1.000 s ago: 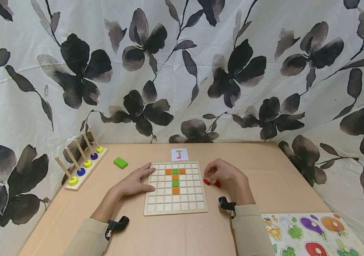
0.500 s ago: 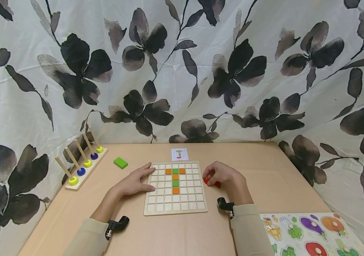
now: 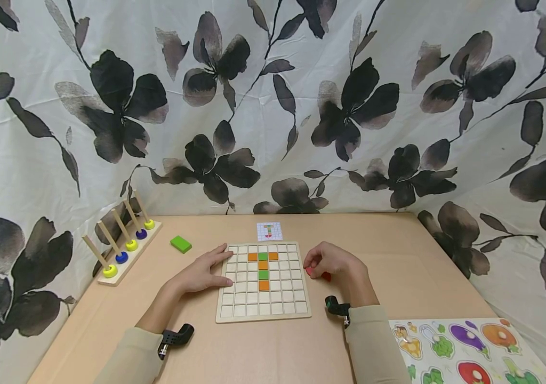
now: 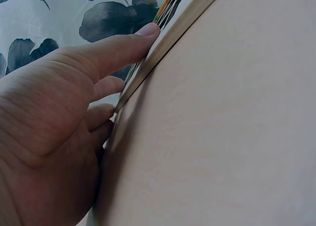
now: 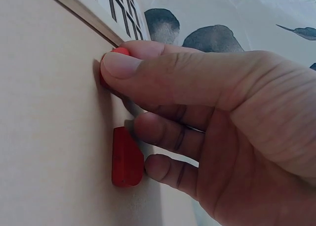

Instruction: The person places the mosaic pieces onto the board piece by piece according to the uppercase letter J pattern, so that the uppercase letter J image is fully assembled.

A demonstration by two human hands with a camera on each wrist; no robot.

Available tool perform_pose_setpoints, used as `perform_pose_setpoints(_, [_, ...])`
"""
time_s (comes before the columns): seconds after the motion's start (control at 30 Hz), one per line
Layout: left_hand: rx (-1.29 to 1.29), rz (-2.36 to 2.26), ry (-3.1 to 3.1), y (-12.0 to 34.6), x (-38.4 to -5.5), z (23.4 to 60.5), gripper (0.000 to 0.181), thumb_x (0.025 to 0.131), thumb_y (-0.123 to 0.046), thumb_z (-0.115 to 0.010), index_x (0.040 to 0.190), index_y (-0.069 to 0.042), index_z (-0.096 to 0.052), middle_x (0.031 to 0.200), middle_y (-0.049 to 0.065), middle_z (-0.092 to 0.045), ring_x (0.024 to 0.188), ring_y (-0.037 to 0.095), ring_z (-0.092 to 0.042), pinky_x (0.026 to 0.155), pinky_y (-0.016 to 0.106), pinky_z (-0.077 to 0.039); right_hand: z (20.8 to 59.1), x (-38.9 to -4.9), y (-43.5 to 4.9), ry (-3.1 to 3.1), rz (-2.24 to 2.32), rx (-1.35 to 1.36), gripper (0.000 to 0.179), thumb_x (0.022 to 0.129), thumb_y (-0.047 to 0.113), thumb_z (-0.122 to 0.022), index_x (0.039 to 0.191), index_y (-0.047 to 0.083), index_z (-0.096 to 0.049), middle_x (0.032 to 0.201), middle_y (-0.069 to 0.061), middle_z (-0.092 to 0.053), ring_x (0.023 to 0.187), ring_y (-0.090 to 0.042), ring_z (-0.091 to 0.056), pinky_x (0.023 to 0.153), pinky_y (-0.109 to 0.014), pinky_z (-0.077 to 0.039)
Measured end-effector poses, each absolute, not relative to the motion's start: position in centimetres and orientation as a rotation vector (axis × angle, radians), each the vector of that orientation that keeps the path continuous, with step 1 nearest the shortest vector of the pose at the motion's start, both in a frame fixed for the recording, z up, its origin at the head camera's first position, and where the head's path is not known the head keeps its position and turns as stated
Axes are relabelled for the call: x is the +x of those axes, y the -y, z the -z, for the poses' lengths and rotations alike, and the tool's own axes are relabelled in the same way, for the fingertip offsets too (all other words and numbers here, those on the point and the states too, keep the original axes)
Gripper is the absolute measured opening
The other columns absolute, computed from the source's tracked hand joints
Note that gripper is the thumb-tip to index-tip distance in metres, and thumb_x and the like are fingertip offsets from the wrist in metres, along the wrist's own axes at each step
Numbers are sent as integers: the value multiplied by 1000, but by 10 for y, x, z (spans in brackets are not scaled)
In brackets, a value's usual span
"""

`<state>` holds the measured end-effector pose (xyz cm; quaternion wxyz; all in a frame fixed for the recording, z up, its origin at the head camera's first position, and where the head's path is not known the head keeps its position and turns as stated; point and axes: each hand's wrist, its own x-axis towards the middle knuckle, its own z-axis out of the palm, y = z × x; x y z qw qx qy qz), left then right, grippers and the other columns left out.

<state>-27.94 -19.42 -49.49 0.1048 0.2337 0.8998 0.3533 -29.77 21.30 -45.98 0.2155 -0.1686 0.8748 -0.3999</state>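
Observation:
A wooden grid board (image 3: 234,311) lies mid-table. Orange squares (image 3: 264,285) and green squares (image 3: 263,275) form a T-like column on it. My left hand (image 3: 203,272) rests at the board's left edge, thumb and fingertips touching the rim and fingers fairly straight. To the right of the board, my right hand (image 3: 337,264) pinches a small red block (image 5: 105,80) between thumb and index finger, mostly hidden behind the thumb in the right wrist view. A second red block (image 5: 127,159), with one rounded corner, lies on the table beneath the other fingers.
Behind the board lies a pattern card (image 3: 270,231). A green block (image 3: 181,244) sits at back left, near a peg stand (image 3: 129,258) with yellow and blue rings. A vegetable picture sheet (image 3: 446,368) covers the front right. A floral cloth (image 3: 273,122) hangs behind.
My right hand has lowered slightly and closed thumb and index finger on one red block. My left hand has stayed in place at the board.

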Motion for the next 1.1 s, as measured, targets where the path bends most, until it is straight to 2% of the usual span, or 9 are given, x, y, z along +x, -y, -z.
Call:
perform_pose_setpoints(0.23, [695, -1033, -2659, 195, -278, 493, 89, 87, -46, -82, 158, -8, -44, 173, 21, -17, 159, 46, -14, 126, 67, -16, 459, -297, -212, -2425, 1119, -459, 16, 83, -6, -81, 96, 3, -76, 77, -4, -64, 67, -17, -54, 58, -28, -43])
perform_pose_setpoints(0.47, [694, -1027, -2658, 194, -278, 493, 89, 87, -45, -82, 158, -8, -44, 173, 20, -17, 159, 47, -15, 126, 67, -16, 459, -297, -211, -2468, 1114, -487, 21, 82, -12, -77, 95, 4, -78, 82, -7, -70, 72, -18, -57, 63, -30, -48])
perform_pose_setpoints(0.67, [695, -1035, -2652, 195, -279, 494, 90, 87, -46, -82, 159, -7, -43, 173, 20, -17, 160, 46, -14, 127, 66, -15, 459, -299, -212, -2517, 1116, -478, 20, 84, -10, -76, 96, 5, -79, 84, -8, -73, 75, -19, -59, 67, -30, -51])
perform_pose_setpoints(0.9, [681, -1039, -2646, 195, -279, 495, 91, 86, -48, -83, 158, -9, -44, 174, 17, -17, 160, 44, -14, 127, 65, -16, 459, -300, -213, -2512, 1203, -419, 16, 87, -9, -74, 97, 2, -79, 79, -12, -71, 61, -21, -58, 56, -27, -47])
perform_pose_setpoints(1.1, [685, -1050, -2644, 194, -278, 494, 90, 86, -47, -82, 158, -9, -45, 174, 17, -18, 160, 44, -15, 127, 66, -17, 456, -299, -213, -2529, 1283, -399, 17, 91, -9, -69, 98, 5, -77, 79, -16, -69, 55, -30, -56, 54, -31, -47])
